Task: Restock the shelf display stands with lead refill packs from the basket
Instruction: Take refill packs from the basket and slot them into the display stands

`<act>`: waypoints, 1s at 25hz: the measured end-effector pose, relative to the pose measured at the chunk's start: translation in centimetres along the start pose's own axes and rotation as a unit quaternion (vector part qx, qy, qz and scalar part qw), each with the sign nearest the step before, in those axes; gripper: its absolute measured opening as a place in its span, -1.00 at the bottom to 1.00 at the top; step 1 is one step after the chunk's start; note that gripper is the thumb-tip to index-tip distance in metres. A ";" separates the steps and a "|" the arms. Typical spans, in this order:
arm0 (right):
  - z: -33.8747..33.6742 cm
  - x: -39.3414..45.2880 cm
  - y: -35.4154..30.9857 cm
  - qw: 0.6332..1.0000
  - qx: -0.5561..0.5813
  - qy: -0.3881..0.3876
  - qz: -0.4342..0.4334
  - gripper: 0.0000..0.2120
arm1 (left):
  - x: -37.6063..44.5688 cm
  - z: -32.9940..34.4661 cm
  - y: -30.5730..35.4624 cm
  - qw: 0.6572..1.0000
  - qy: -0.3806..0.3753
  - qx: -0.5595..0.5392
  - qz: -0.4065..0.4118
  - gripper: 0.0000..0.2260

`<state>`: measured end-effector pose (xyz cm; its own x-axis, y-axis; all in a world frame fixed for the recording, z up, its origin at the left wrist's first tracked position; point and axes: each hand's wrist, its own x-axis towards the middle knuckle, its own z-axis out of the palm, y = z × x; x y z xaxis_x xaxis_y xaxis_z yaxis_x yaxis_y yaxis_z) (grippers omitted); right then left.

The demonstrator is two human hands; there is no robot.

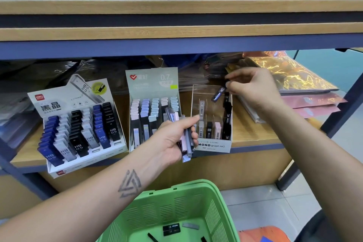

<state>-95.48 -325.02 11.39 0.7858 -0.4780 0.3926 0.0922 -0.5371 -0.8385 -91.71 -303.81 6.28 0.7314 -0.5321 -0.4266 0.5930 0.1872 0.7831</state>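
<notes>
Right hand (253, 86) is pinching a dark pack (218, 94) above the clear stand (212, 122); left hand (174, 137) is gripping a bundle of packs (186, 143), which risks slipping loose.

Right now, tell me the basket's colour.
Green; the plastic basket shows best in the head view.

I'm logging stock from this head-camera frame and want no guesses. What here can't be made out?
- Bundle of packs in the left hand: the count is hidden by the fingers and by overlap.
- Green basket: the bottom edge of the frame cuts it off, so the remaining stock is unknown.
- Black pack pinched by the right hand: its label is too small and blurred.
- Goods behind the display stands: in shadow and under plastic wrap.
</notes>
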 end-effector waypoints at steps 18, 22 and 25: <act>-0.3 3.3 2.7 0.959 -0.256 0.049 -0.110 -0.85 | 2.0 4.3 1.3 0.990 -0.085 -0.088 -0.070 -0.94; 0.6 2.9 3.8 0.938 -0.323 0.016 -0.128 -0.84 | 2.1 4.2 1.3 0.990 -0.078 -0.103 -0.064 -0.89; 1.0 2.8 4.4 0.926 -0.356 0.010 -0.125 -0.84 | 2.0 4.2 1.5 0.991 -0.075 -0.091 -0.061 -0.89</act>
<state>-92.23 -328.03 8.45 0.7828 -0.2850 0.5532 -0.1624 -0.9517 -0.2605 -90.82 -308.03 8.47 0.6012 -0.6734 -0.4302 0.7341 0.2528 0.6302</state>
